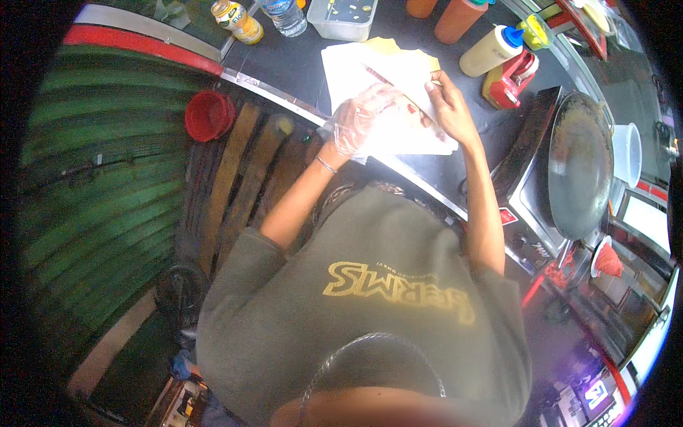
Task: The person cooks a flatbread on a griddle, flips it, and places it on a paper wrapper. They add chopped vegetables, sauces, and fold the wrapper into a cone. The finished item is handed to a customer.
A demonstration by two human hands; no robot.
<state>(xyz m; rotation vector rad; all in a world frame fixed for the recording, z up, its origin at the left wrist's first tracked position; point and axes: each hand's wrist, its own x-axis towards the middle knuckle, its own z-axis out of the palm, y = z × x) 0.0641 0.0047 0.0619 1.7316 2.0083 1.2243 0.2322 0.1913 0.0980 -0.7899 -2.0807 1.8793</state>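
A stack of white paper sheets [341, 69], strongly overexposed, lies at the front edge of the black counter, with yellowish paper showing behind it. My left hand [358, 118], in a clear plastic glove, rests over the left part of the papers; glare hides its fingertips and whether it grips anything. My bare right hand [448, 104] pinches the edge of a raised white sheet [411, 74] between thumb and fingers. Under that sheet, small red and brownish marks or pieces show on the white surface; the glare keeps me from telling which.
A clear plastic tub [341, 24], a water bottle [283, 16] and a yellow-labelled bottle [238, 22] stand behind. Sauce squeeze bottles [488, 50] and a red-and-clear dispenser [509, 80] stand back right. Right is a large wok [581, 165] on a stove; a red bucket [209, 116] sits below left.
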